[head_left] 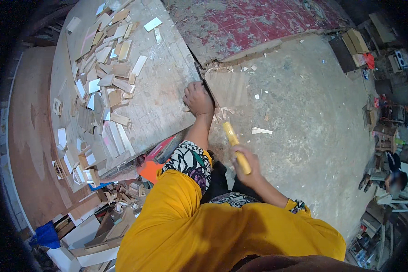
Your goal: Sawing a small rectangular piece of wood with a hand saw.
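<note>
"What have you got over on the left?"

"A brown panel (31,131) runs down the left side of the frame. Next come wood pieces (106,84), heaped across the table (167,68) at upper left."

"Which step are you at?"

"Handwork at the table's edge, I'd judge, near the middle of the frame. My left hand (198,99) bears on that edge, and the tool (230,133) points up toward it from just right. Whether it's cutting or striking, I can't tell; its far end is hard to make out."

"What does the next move call for?"

"A steady left side, I think, a controlled stroke from the right, and my left fingers kept well out of its path."

"And your grip?"

"Left: fingers bent down over the edge. I can't tell if they pinch anything; they hide what's under them. Right: my right hand (248,165) is closed round the lower part of the yellow handle, thumb side up, slightly blurred. Beyond it, right of centre, a pale scrap (261,130) lies on the floor (313,122)."
</note>
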A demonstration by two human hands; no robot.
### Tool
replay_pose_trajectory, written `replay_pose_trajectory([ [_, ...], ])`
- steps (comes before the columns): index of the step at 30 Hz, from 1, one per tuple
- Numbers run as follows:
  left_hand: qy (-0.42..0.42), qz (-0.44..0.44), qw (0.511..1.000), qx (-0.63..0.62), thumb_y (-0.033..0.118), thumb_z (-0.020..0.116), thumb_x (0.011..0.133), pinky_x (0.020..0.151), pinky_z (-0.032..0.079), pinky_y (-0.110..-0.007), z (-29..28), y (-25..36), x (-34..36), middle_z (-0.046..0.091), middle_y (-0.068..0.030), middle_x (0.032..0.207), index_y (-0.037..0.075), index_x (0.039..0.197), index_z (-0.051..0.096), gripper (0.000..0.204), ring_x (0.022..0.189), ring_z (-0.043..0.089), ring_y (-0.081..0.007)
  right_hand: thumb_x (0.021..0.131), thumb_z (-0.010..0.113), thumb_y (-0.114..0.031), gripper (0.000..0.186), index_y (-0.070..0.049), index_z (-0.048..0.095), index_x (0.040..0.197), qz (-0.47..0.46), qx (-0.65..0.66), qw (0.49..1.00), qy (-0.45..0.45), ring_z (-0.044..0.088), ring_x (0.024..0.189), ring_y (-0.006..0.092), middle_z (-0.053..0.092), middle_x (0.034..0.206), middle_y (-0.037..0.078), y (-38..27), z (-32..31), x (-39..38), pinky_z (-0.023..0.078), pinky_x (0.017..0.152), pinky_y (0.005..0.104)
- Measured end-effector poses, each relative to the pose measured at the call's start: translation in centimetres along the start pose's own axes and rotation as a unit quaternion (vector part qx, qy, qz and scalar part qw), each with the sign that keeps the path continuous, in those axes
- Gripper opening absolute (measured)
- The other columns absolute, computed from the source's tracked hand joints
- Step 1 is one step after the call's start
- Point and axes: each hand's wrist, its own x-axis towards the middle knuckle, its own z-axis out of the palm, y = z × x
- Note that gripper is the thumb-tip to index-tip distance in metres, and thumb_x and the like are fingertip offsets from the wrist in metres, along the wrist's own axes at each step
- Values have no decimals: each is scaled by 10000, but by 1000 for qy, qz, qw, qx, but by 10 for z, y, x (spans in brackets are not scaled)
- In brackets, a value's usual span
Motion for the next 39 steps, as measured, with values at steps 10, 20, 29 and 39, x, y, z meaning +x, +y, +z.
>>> replay_pose_trajectory([
  [10,20,-16,1000,-9,117,511,792,800,404,-429,-9,11,5,555,-43,1000,160,955,612,196,967,498,-265,793,569,15,284,-91,539,1055,28,-31,997,-58,641,733,289,619,909,159,0,-15,-28,485,636,288],
  [20,20,-17,999,-20,141,565,773,793,408,-415,-9,9,-2,567,-26,996,166,909,630,153,963,508,-253,787,558,32,306,-75,513,1071,79,2,997,-25,639,736,239,620,894,122,-46,-25,6,475,646,281],
  [29,55,-26,998,-22,175,601,767,781,389,-391,1,3,2,546,-6,964,188,909,642,148,937,497,-226,762,560,40,357,-79,502,1093,52,-27,996,-63,624,809,278,591,1000,129,-53,-26,23,463,706,292],
  [39,3,20,998,-56,157,577,776,777,415,-412,-10,1,6,559,-49,967,138,924,618,154,942,518,-255,741,577,55,377,-73,510,1090,21,-44,997,-60,584,855,183,582,1012,92,-53,-29,25,434,763,265],
])
